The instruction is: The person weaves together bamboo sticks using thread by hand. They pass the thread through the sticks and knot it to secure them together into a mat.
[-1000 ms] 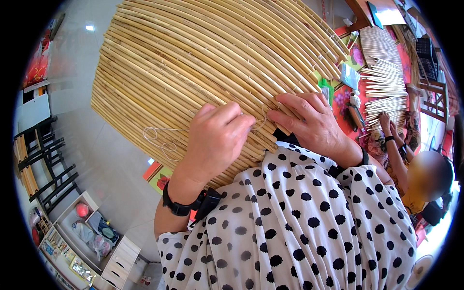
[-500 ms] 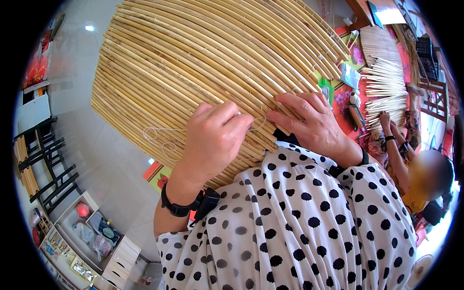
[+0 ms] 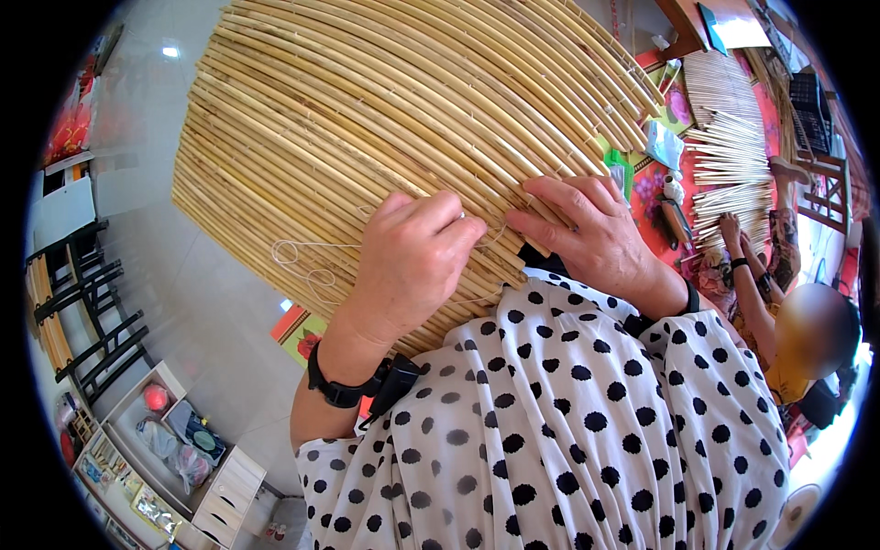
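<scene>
A large mat of tan reed stalks (image 3: 348, 110), bound with rows of white stitches, lies before me and reaches to my lap. My left hand (image 3: 412, 261) is closed in a pinch above its near part, holding a thin white thread (image 3: 500, 229). Just what lies between those fingertips is partly hidden. Loose loops of the thread rest on the stalks left of that hand. My right hand (image 3: 591, 229) grips the mat's right edge, with its thumb and fingers pressed on the stalk ends.
On the right, a person (image 3: 747, 266) handles a second mat of pale sticks (image 3: 729, 156) on a red floral cloth (image 3: 655, 179). A blue packet (image 3: 664, 144) lies by my mat's edge. Black folding frames (image 3: 92, 307) and an open drawer unit (image 3: 174, 440) stand at left.
My left hand has shifted slightly right, toward the right hand, still pinching the thread. The right hand stays in place on the mat. The other person's leg has moved a little.
</scene>
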`<move>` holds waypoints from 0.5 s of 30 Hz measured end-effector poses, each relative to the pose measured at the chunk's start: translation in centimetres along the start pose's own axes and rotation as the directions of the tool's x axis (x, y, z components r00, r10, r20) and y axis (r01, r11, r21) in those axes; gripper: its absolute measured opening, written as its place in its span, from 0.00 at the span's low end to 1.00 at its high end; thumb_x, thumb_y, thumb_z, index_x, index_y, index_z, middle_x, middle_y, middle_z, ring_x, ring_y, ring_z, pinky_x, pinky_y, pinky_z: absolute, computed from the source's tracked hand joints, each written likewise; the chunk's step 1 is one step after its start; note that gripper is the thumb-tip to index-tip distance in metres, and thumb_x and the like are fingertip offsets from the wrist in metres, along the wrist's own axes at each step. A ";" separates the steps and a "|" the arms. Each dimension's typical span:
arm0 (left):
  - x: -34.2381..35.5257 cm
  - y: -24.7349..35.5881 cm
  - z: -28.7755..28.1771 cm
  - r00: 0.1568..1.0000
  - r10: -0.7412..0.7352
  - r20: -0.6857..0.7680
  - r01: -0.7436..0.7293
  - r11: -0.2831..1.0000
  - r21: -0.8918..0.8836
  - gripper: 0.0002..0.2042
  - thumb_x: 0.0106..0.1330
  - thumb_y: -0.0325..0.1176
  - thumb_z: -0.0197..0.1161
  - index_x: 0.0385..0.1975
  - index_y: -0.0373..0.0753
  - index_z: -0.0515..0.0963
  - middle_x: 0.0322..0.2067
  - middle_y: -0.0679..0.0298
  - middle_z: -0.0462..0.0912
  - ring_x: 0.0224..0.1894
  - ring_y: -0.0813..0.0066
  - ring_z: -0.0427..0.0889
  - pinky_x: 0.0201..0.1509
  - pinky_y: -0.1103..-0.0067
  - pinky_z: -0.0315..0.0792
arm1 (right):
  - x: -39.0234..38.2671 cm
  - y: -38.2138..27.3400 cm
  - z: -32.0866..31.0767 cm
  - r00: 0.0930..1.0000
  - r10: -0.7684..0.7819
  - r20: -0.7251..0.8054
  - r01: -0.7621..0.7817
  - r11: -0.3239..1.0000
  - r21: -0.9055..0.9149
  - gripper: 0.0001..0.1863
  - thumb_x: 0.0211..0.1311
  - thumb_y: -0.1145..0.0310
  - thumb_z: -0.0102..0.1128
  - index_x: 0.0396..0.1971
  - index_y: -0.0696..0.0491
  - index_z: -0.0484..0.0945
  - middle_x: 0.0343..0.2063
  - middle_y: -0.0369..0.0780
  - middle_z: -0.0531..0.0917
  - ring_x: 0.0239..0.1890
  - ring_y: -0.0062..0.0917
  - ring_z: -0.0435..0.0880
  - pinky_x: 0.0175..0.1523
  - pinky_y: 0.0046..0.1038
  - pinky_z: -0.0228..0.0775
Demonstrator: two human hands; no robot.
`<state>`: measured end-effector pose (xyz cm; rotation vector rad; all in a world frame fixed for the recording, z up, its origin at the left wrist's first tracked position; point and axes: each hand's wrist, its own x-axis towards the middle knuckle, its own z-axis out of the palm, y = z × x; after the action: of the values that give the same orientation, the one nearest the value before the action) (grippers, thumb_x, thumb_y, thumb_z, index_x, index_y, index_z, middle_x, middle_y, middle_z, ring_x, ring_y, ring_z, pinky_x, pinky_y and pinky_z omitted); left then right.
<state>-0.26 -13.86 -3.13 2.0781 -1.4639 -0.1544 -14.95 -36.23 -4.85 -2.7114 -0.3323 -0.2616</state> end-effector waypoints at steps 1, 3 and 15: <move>0.1 0.0 -0.2 1.000 0.003 0.019 -0.003 1.000 0.007 0.09 0.55 0.27 0.76 0.35 0.43 0.87 0.29 0.68 0.75 0.32 0.65 0.78 0.39 0.71 0.72 | 0.1 0.0 0.0 1.000 -0.002 0.000 0.002 1.000 -0.004 0.28 0.56 0.72 0.64 0.59 0.41 0.86 0.64 0.37 0.79 0.59 0.33 0.79 0.63 0.38 0.69; 0.4 0.0 -0.4 0.999 0.022 0.044 -0.023 1.000 0.009 0.08 0.56 0.27 0.74 0.35 0.43 0.86 0.30 0.67 0.75 0.32 0.66 0.78 0.40 0.71 0.71 | 0.3 -0.1 -0.2 1.000 -0.005 0.000 0.005 1.000 -0.012 0.26 0.55 0.71 0.66 0.57 0.41 0.88 0.62 0.38 0.80 0.59 0.34 0.79 0.63 0.39 0.69; 1.5 -1.7 -0.3 0.989 0.129 0.077 -0.127 0.991 -0.027 0.05 0.58 0.30 0.71 0.34 0.45 0.87 0.30 0.68 0.74 0.34 0.68 0.79 0.42 0.71 0.69 | 0.8 -0.1 -0.2 0.998 -0.014 0.069 0.016 0.999 -0.032 0.27 0.55 0.70 0.65 0.58 0.38 0.88 0.68 0.37 0.77 0.65 0.34 0.76 0.66 0.38 0.66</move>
<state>1.84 -14.70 -3.41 1.9737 -1.6311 -0.2027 -14.21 -36.04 -4.43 -2.7561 -0.3708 -0.1797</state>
